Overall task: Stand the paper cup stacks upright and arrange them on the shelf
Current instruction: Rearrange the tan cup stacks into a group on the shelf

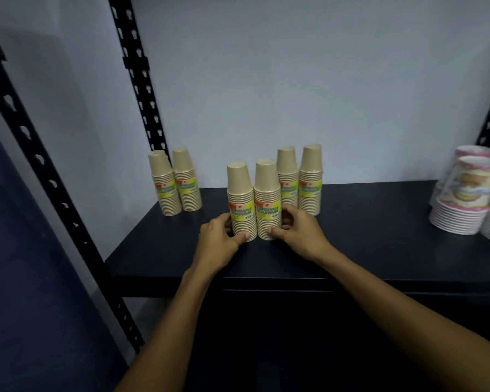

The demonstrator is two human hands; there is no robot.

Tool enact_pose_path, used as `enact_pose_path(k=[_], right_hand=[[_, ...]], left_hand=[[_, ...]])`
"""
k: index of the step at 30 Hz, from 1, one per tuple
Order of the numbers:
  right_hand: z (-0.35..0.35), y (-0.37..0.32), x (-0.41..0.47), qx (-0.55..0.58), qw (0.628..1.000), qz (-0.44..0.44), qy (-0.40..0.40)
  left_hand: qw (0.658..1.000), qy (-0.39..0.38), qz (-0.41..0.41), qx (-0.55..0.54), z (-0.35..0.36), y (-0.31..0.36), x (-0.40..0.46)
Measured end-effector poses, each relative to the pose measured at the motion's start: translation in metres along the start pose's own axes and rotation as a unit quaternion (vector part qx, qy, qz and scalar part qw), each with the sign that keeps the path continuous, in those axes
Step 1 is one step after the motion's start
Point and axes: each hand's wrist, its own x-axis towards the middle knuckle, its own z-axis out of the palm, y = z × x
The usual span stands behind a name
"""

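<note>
Left hand (219,232) grips left front cup stack (240,202); right hand (297,230) grips right front cup stack (267,199). Both upright, touching, near shelf (379,250) front edge. Two stack pairs behind: rear left (176,185), rear centre (299,179). Patterned cup stacks (467,196) at right edge. Black slotted uprights (137,77), pale wall.

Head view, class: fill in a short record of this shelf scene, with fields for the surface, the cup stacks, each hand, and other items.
surface: dark shelf
front pair: two upright tan stacks, side by side
left hand: grips the left front stack
right hand: grips the right front stack
back left pair: upright
back right pair: upright
other: pink-rimmed cup stacks, far right
</note>
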Motion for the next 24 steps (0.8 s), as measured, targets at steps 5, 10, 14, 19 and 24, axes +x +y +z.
enact_pose_path(k=[5, 10, 14, 19, 24], right_hand=[[-0.040, 0.011, -0.020, -0.038, 0.998, 0.005, 0.058], [-0.068, 0.019, -0.023, -0.079, 0.994, 0.019, 0.066], [-0.081, 0.023, -0.019, -0.085, 0.994, 0.032, 0.060], [-0.085, 0.025, -0.013, -0.065, 0.995, 0.040, 0.062], [-0.083, 0.031, -0.012, -0.041, 0.996, 0.043, 0.072]], left_hand=[[0.999, -0.024, 0.001, -0.033, 0.037, 0.030, 0.002], [0.999, -0.031, -0.006, -0.030, 0.062, 0.048, 0.009], [1.000, -0.021, -0.013, 0.000, 0.073, 0.055, 0.016], [1.000, -0.004, -0.022, 0.015, 0.075, 0.057, 0.019], [1.000, -0.006, -0.020, -0.002, 0.075, 0.055, 0.017]])
